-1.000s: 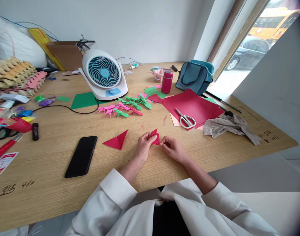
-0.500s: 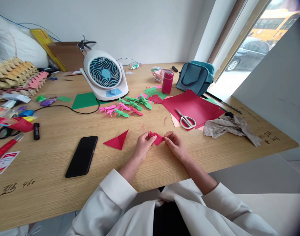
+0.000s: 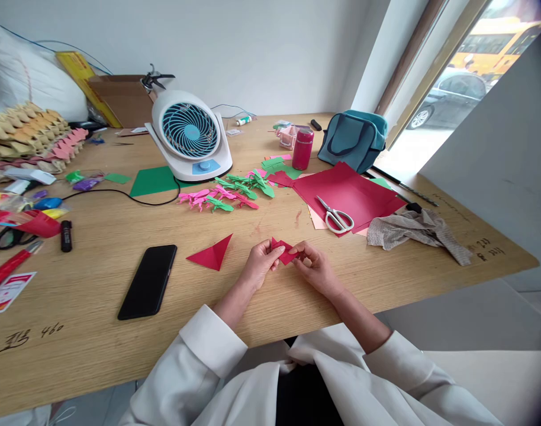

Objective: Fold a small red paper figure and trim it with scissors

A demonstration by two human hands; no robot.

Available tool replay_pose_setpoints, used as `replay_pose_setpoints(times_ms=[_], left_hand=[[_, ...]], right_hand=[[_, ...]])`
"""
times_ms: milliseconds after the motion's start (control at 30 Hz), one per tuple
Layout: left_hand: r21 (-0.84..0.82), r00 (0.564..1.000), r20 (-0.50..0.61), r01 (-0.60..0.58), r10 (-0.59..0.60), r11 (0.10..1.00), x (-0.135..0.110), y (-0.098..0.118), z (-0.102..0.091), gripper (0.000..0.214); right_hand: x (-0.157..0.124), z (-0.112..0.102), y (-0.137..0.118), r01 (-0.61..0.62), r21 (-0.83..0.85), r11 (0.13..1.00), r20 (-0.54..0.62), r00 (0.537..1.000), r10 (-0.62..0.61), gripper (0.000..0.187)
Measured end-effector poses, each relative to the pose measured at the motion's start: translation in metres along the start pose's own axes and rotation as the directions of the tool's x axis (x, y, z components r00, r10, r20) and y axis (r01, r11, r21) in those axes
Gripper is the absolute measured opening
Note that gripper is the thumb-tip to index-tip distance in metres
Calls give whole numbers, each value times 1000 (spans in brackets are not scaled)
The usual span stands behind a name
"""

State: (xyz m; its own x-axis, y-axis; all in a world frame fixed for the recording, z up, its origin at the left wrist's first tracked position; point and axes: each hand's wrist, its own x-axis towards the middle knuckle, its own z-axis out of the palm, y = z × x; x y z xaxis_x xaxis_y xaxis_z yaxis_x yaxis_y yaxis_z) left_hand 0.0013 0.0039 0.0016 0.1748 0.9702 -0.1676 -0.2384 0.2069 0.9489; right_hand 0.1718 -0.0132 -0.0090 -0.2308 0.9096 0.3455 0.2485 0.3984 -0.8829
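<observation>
A small folded piece of red paper (image 3: 285,251) is pinched between both hands just above the wooden table (image 3: 97,278). My left hand (image 3: 260,264) grips its left end with thumb and fingers. My right hand (image 3: 315,267) pinches its right end. Both wrists come out of white sleeves near the table's front edge. A red paper triangle (image 3: 211,255) lies flat on the table just left of my left hand. A black phone (image 3: 148,281) lies further left.
White-handled scissors (image 3: 335,215) rest on a stack of red sheets (image 3: 347,192). Behind are pink and green folded paper figures (image 3: 226,193), a white desk fan (image 3: 188,136), a red bottle (image 3: 301,148), a teal bag (image 3: 351,136) and a crumpled cloth (image 3: 415,229). Craft clutter crowds the left edge.
The red paper has turned from an upright pointed shape to a flatter, sideways one between my fingers. Both hands stay at the same spot.
</observation>
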Motion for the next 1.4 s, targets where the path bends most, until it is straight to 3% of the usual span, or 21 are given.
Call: replay_pose_setpoints(times_ms=[267, 933, 1133, 1400], left_hand=[[105, 993, 112, 29, -41, 994, -2, 6, -3, 32], [152, 988, 143, 42, -64, 987, 5, 3, -12, 39], [193, 988, 143, 35, -64, 980, 3, 5, -10, 33], [302, 974, 221, -115, 48, 946, 5, -4, -10, 25]], right_hand=[[0, -1, 0, 32, -15, 999, -54, 998, -33, 7], [0, -3, -2, 166, -38, 985, 2, 986, -166, 8], [0, -3, -1, 133, -31, 991, -14, 991, -133, 4], [1, 0, 11, -21, 118, 993, -84, 996, 31, 14]])
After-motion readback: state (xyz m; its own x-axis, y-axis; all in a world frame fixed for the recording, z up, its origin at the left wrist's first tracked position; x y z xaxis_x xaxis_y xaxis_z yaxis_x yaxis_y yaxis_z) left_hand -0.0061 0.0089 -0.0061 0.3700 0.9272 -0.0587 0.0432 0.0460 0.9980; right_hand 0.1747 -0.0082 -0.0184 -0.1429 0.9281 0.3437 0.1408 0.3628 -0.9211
